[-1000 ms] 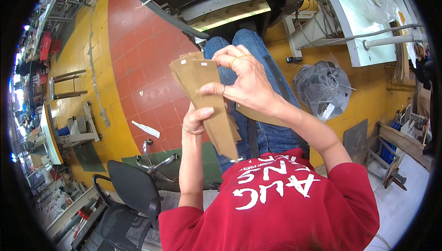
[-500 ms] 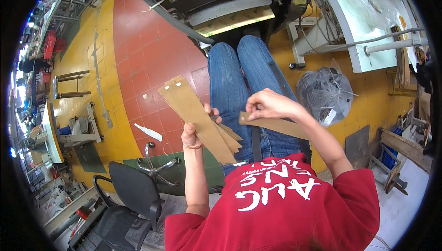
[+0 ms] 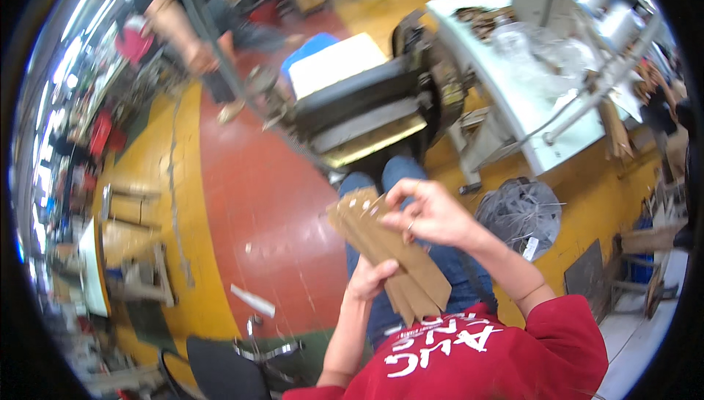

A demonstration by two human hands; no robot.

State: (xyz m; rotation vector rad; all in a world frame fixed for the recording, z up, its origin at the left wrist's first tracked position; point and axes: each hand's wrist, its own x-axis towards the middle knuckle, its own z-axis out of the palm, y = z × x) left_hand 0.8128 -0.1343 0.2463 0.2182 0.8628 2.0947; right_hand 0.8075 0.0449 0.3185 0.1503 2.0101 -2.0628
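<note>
One fanned stack of brown strips (image 3: 413, 274), one grey bag (image 3: 519, 213) and one black chair (image 3: 222, 369) are visible.

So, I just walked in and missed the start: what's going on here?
A person in a red shirt holds a fanned stack of brown strips in the left hand. The right hand is at the stack's upper end, near its small white marks; its exact grip is unclear. A machine stands ahead of the knees.
</note>
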